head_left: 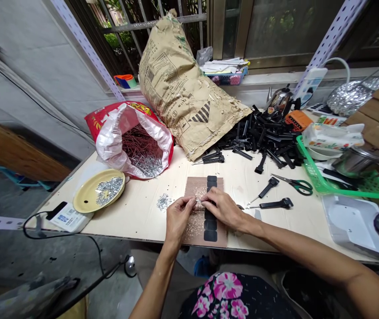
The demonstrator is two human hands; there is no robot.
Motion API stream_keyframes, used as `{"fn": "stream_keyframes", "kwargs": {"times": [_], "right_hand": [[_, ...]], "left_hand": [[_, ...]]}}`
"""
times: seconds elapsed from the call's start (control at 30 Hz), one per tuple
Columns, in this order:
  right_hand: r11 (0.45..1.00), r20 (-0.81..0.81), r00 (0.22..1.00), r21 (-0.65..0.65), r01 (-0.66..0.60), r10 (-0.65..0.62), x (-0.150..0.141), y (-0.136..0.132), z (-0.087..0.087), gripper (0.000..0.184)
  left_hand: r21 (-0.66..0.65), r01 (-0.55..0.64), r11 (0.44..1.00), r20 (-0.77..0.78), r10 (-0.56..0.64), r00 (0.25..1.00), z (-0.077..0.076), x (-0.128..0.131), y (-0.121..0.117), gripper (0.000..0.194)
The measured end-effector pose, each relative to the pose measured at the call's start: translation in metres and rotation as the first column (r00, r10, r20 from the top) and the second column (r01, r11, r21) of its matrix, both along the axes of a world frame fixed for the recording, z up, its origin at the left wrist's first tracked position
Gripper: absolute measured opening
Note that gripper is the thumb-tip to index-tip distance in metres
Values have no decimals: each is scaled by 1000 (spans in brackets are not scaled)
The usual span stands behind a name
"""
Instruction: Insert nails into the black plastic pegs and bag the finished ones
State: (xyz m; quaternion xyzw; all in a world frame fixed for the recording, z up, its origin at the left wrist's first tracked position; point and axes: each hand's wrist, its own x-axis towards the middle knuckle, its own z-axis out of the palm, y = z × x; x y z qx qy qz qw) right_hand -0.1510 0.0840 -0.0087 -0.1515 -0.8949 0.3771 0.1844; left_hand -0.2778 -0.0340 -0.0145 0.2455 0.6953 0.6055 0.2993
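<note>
My left hand (177,218) and my right hand (225,209) meet over a brown board (194,240), fingertips pinched. Between them shows a thin, short metal piece (199,201); its exact kind is too small to tell, and each end disappears into the fingers. A column of black square pads (210,235) runs along the board under my right hand, and pale specks are scattered beside it. Left of the board lies a small heap of tiny metal parts (164,202). Two black-handled tools with thin metal tips, one of them nearer (277,204), lie to the right.
A yellow dish (80,195) of metal bits and a red sack (93,122) of thin rods stand left. Behind is a large paper sack (176,93) beside piled black handles (259,133). Scissors (297,185), a green basket (338,190) and a white tray (338,217) are right.
</note>
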Motion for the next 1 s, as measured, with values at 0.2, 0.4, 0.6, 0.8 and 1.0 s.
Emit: {"fn": "stream_keyframes", "kwargs": {"times": [0.2,0.4,0.6,0.8,1.0], "right_hand": [[992,-8,1000,-124,-14,13,-2,1,-1,20],[960,107,988,-269,-79,112,-1,12,-5,33],[998,15,1000,-64,-7,8,6,5,-3,14],[998,19,1000,-67,-19,21,6,6,1,18],[874,195,978,-485,28,77,1,14,-7,28]], "left_hand": [[-38,11,999,-97,-14,995,2,0,-1,26],[-82,101,992,-57,-106,993,-1,-1,-2,29],[-82,110,991,-43,-114,993,1,1,2,29],[-84,122,989,-45,-126,991,1,1,6,30],[-83,134,988,-45,-138,989,-1,3,8,30]]}}
